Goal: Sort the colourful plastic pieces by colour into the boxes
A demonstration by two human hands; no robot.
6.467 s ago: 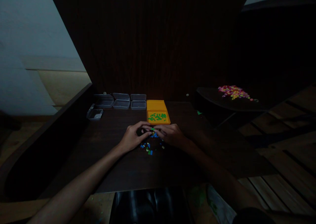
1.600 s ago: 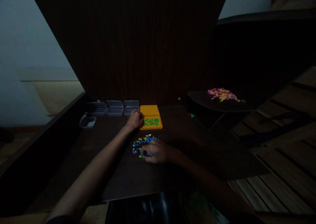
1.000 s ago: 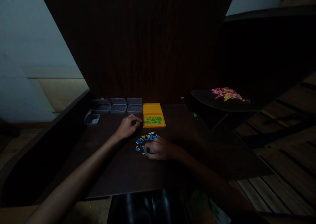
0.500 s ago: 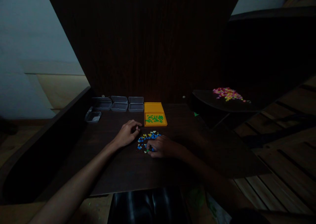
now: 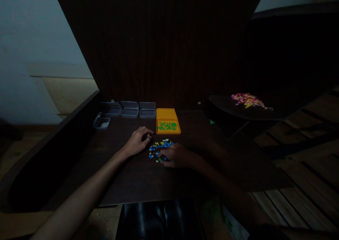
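Observation:
Small plastic pieces (image 5: pixel 162 145), mostly blue with some yellow, white and green, lie loosely spread on the dark table. Over the right part of this spread is my right hand (image 5: pixel 174 156), its thumb and fingers apart. A small green piece (image 5: pixel 160 159) lies by its fingertips, and the hand hides some of the pieces. My left hand (image 5: pixel 137 141) rests on the table just left of the spread, fingers loosely bent, thumb apart, nothing visible in it. Beyond both hands stands an opened yellow box (image 5: pixel 180 131) with green pieces (image 5: pixel 167 126) in it.
Several clear lidded boxes (image 5: pixel 129 112) stand open along the back left, with a smaller clear box (image 5: pixel 102 123) in front. A pile of pink, red and yellow pieces (image 5: pixel 247 100) lies on a raised corner shelf (image 5: pixel 225 104) at right. Green bits (image 5: pixel 212 121) lie below it.
The whole view has shifted slightly. My right hand stays over the pieces, with the green piece now showing more plainly between thumb and fingers. My left hand has hardly moved.

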